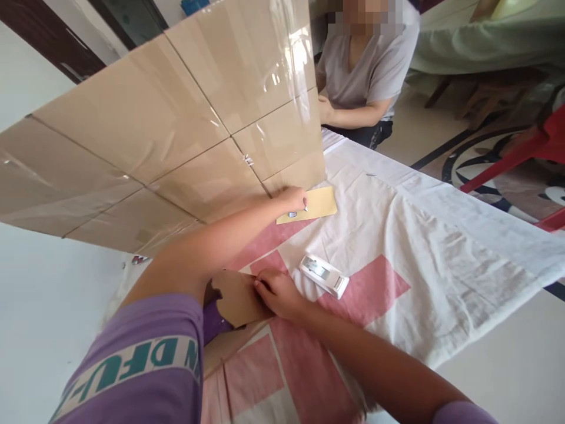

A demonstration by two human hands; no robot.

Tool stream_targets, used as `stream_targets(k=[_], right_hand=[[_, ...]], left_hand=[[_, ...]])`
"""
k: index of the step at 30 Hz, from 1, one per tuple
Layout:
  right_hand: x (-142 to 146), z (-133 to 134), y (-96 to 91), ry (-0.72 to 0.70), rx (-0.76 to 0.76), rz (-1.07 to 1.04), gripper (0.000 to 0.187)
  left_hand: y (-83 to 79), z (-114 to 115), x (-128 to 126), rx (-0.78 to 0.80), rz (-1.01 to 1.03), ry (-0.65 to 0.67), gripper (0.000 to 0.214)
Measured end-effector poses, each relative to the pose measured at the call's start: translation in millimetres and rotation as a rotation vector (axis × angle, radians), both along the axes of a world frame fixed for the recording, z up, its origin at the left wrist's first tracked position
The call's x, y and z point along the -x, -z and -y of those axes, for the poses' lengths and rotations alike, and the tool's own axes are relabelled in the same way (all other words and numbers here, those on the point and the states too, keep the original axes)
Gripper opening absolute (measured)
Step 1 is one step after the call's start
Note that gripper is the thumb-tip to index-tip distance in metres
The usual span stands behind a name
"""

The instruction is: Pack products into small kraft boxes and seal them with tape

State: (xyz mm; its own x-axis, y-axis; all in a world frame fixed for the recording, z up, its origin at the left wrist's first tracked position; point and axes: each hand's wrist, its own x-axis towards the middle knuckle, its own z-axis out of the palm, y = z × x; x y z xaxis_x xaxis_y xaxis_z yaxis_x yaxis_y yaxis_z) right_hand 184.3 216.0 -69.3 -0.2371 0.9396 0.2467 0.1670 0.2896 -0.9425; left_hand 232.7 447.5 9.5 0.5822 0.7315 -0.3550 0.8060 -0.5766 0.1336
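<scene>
My left hand [292, 200] reaches far forward over a yellow strip of paper [322, 201] at the foot of a tall cardboard panel. Its fingers are closed, with a small shiny tip poking out that I cannot identify. A small silvery piece [292, 215] lies on the paper under that hand. Nearer to me, my right hand [280, 292] has curled fingers at the edge of an open cardboard box [242, 297] with a torn opening. Something purple [216, 321] shows through the tear. Right of this hand lies a white oblong device [324, 275].
The taped cardboard panel [189, 112] stands upright along the left and back. A pink and white cloth [353, 235] with wrinkles covers the table. Behind the panel a person in a grey shirt [368, 76] sits. A red chair [529, 144] is at the right.
</scene>
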Motion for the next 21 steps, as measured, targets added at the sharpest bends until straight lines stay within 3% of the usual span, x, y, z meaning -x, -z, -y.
stream_targets(k=[9,12,14,16,17,20,21], right_hand=[[-1.3,3.8,-4.5,0.016,0.019,0.035,0.018],[-2.1,3.2,-3.5,-0.001,0.029,0.006,0.019],[-3.2,3.3,-2.9,-0.015,0.047,-0.004,0.020],[-4.5,4.2,-2.9,-0.029,0.066,-0.007,0.021],[-4.9,4.6,-3.0,-0.035,0.073,-0.009,0.022],[-5.3,4.8,-2.9,-0.037,0.087,-0.028,0.023],[-5.1,4.3,-2.4,-0.032,0.092,-0.030,0.024]], left_hand=[[18.4,-28.8,-16.8,-0.043,-0.086,-0.129,0.037],[12.5,-25.3,-23.3,-0.019,-0.056,-0.135,0.036],[-2.0,-20.2,-12.8,0.002,-0.012,-0.129,0.032],[-24.7,-15.3,21.6,0.024,0.040,-0.133,0.024],[-38.2,-12.4,50.4,0.037,0.058,-0.140,0.019],[-79.1,7.5,179.7,0.104,0.138,-0.292,0.011],[-90.2,19.7,231.6,0.150,0.288,-0.465,0.015]])
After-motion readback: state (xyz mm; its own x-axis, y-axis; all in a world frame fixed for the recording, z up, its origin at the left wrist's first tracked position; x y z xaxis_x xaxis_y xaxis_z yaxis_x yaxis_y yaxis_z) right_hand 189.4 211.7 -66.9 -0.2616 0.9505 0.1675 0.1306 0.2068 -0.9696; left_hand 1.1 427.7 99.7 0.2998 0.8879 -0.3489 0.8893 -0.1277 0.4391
